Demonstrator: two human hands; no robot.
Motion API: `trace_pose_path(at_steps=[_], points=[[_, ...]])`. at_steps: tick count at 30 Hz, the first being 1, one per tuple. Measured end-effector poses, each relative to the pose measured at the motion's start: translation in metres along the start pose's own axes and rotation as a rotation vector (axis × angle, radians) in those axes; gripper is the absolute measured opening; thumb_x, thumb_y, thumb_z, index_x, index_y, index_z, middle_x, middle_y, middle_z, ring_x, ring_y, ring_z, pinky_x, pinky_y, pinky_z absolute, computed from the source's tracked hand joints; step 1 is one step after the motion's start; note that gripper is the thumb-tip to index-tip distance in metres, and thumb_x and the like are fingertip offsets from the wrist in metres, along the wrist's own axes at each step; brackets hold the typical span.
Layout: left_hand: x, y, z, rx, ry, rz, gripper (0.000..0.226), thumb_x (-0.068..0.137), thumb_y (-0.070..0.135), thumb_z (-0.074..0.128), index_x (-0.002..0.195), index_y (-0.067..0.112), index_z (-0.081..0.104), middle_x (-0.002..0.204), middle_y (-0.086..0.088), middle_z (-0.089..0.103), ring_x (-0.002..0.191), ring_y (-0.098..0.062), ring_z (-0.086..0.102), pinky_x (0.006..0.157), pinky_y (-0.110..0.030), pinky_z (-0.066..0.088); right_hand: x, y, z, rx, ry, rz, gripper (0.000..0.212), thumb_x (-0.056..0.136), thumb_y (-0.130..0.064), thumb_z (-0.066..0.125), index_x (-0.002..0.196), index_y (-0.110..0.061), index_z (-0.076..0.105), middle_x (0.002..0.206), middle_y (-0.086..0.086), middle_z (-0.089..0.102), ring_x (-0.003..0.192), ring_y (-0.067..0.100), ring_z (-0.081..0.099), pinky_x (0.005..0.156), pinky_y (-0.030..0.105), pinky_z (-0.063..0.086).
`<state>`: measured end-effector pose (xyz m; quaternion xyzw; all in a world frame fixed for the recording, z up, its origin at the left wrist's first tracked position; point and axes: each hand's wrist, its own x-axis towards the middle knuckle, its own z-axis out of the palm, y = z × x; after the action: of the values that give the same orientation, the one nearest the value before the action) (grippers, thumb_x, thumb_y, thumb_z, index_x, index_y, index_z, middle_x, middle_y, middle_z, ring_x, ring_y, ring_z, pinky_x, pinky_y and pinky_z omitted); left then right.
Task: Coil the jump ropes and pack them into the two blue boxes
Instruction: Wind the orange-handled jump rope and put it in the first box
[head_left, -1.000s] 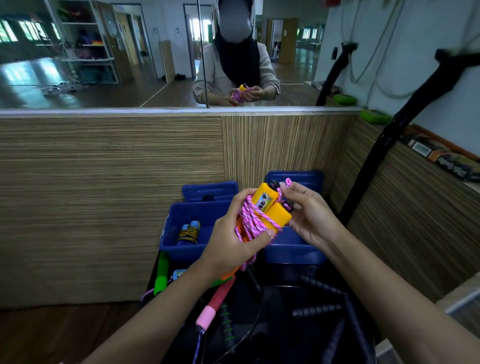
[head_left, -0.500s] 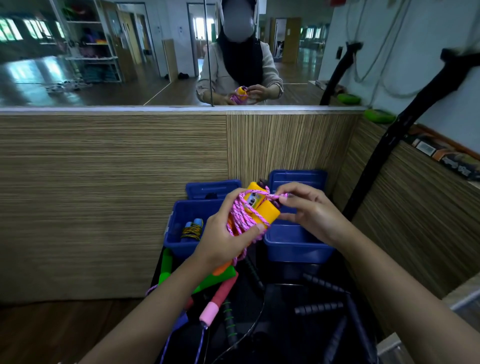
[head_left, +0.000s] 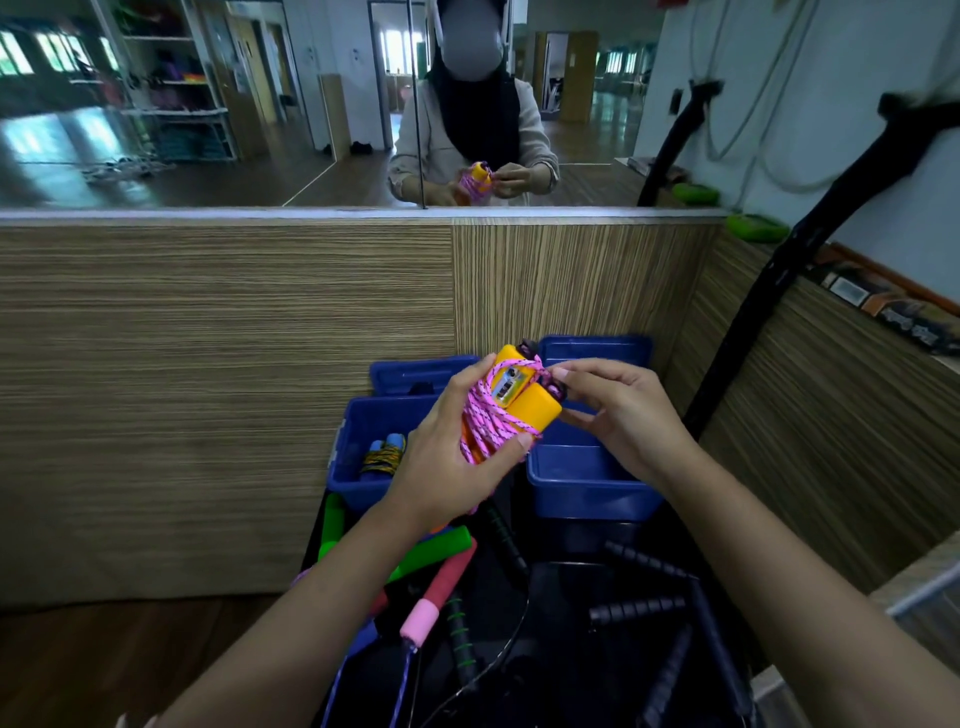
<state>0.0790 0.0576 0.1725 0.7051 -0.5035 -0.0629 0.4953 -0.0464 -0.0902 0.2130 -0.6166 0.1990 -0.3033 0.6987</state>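
Note:
My left hand (head_left: 447, 457) grips a jump rope with orange handles (head_left: 524, 397), its pink cord (head_left: 485, 426) wound around them. My right hand (head_left: 618, 410) pinches the cord's end at the top of the handles. The bundle is held above two blue boxes. The left blue box (head_left: 350, 460) holds a coiled rope with blue handles (head_left: 384, 454). Of the right blue box (head_left: 587, 491) I see the front wall; my hands hide most of its inside.
Loose ropes lie on the black surface below: green handles (head_left: 434, 551), a pink-red handle (head_left: 434, 597), several black handles (head_left: 636, 608). Two blue lids (head_left: 415, 371) lean behind the boxes against a wood-panel wall. A black stand (head_left: 769, 301) rises at right. A mirror runs above.
My right hand has brought the cord's end from out to the right in to the top of the handles. The bundle has stayed over the boxes.

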Motion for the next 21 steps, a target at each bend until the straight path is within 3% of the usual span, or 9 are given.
trace_pose_path(at_steps=[4, 7, 9, 13, 16, 19, 21], points=[[0.006, -0.003, 0.002, -0.018, 0.040, -0.078, 0.047, 0.069, 0.070, 0.059, 0.105, 0.057, 0.032, 0.108, 0.016, 0.061, 0.093, -0.003, 0.062, 0.081, -0.041, 0.053, -0.005, 0.002, 0.006, -0.022, -0.015, 0.001, 0.020, 0.089, -0.012, 0.060, 0.103, 0.000, 0.068, 0.109, 0.022, 0.066, 0.097, 0.030, 0.066, 0.076, 0.044, 0.057], [0.008, -0.003, 0.006, -0.032, 0.031, -0.098, 0.046, 0.069, 0.069, 0.061, 0.099, 0.049, 0.032, 0.107, 0.018, 0.060, 0.093, -0.004, 0.062, 0.080, -0.041, 0.053, -0.009, 0.008, 0.011, -0.248, -0.017, -0.146, 0.026, 0.084, -0.012, 0.068, 0.109, -0.006, 0.064, 0.112, 0.013, 0.063, 0.096, 0.025, 0.068, 0.073, 0.040, 0.060], [0.008, -0.001, 0.009, -0.023, 0.043, -0.107, 0.048, 0.072, 0.066, 0.065, 0.102, 0.049, 0.030, 0.111, 0.018, 0.058, 0.095, -0.004, 0.061, 0.080, -0.038, 0.052, -0.009, 0.013, 0.012, -0.325, -0.019, -0.185, 0.029, 0.083, -0.013, 0.069, 0.111, -0.009, 0.063, 0.110, 0.012, 0.065, 0.099, 0.024, 0.067, 0.076, 0.040, 0.059], [0.004, 0.005, 0.012, 0.043, 0.064, -0.004, 0.066, 0.080, 0.063, 0.056, 0.132, 0.067, 0.017, 0.124, 0.028, 0.044, 0.109, 0.000, 0.054, 0.089, -0.036, 0.048, -0.011, 0.012, 0.016, -0.199, -0.044, -0.117, 0.026, 0.087, -0.007, 0.063, 0.113, -0.010, 0.060, 0.103, 0.007, 0.065, 0.095, 0.015, 0.066, 0.078, 0.034, 0.058], [0.004, 0.006, 0.011, 0.073, 0.051, 0.028, 0.061, 0.081, 0.065, 0.050, 0.130, 0.073, 0.015, 0.120, 0.026, 0.044, 0.103, 0.005, 0.052, 0.089, -0.037, 0.050, -0.009, 0.013, 0.016, -0.217, -0.034, -0.123, 0.024, 0.087, -0.007, 0.063, 0.110, -0.012, 0.061, 0.102, 0.003, 0.064, 0.092, 0.010, 0.066, 0.076, 0.030, 0.058], [0.005, 0.008, 0.013, 0.057, 0.055, 0.021, 0.062, 0.084, 0.061, 0.054, 0.131, 0.073, 0.015, 0.121, 0.025, 0.045, 0.104, 0.010, 0.052, 0.090, -0.034, 0.048, -0.007, 0.016, 0.013, -0.402, 0.020, -0.255, 0.025, 0.086, -0.014, 0.066, 0.111, -0.013, 0.062, 0.109, 0.003, 0.063, 0.102, 0.014, 0.063, 0.087, 0.036, 0.055], [0.008, 0.008, 0.014, 0.033, 0.060, -0.001, 0.067, 0.082, 0.063, 0.054, 0.135, 0.067, 0.013, 0.129, 0.025, 0.047, 0.110, 0.005, 0.053, 0.092, -0.037, 0.048, -0.009, 0.017, 0.014, -0.430, 0.048, -0.331, 0.025, 0.087, -0.014, 0.066, 0.111, -0.012, 0.059, 0.108, 0.001, 0.063, 0.103, 0.011, 0.061, 0.089, 0.032, 0.052]])
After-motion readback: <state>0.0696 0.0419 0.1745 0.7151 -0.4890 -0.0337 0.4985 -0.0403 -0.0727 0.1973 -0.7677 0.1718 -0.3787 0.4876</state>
